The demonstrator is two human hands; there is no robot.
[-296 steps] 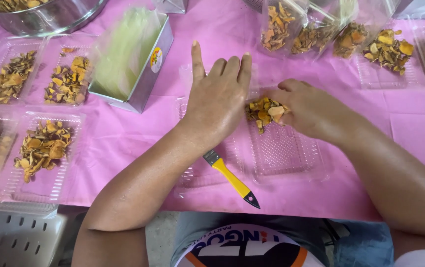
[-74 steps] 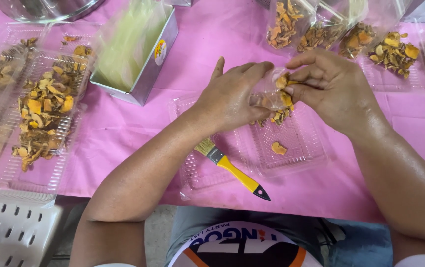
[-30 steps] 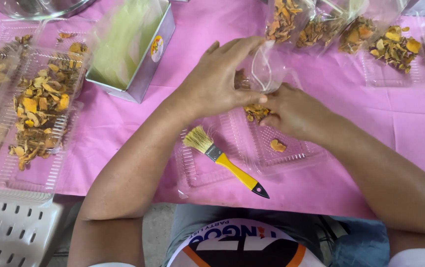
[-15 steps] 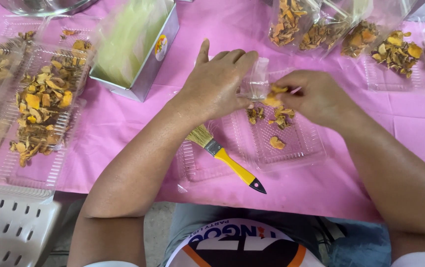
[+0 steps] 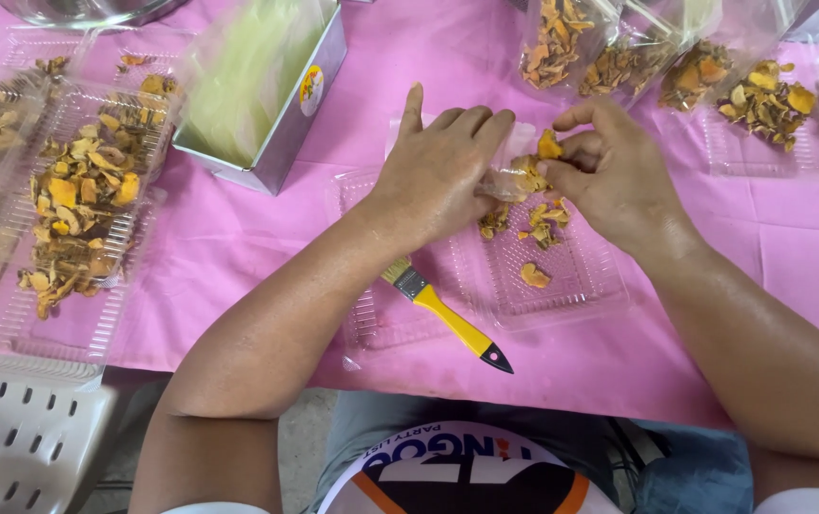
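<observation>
My left hand (image 5: 438, 167) lies over the open clear plastic clamshell tray (image 5: 571, 290) and pinches a small clear plastic bag (image 5: 504, 183). My right hand (image 5: 609, 171) holds orange-yellow dried slices (image 5: 547, 148) at the bag's mouth. A few loose dried slices (image 5: 535, 276) lie in the tray below. A yellow-handled brush (image 5: 452, 319) rests across the tray's open lid by my left wrist.
A metal box with pale green bags (image 5: 257, 86) stands at the upper left. Filled clear trays of dried slices (image 5: 81, 200) sit at left, more filled trays (image 5: 761, 95) along the top right. A pink tablecloth (image 5: 238, 247) covers the table; a white perforated crate (image 5: 19, 447) is at lower left.
My right hand has risen a little with slices toward the small bag. My left hand keeps the bag over the tray. The brush has not moved.
</observation>
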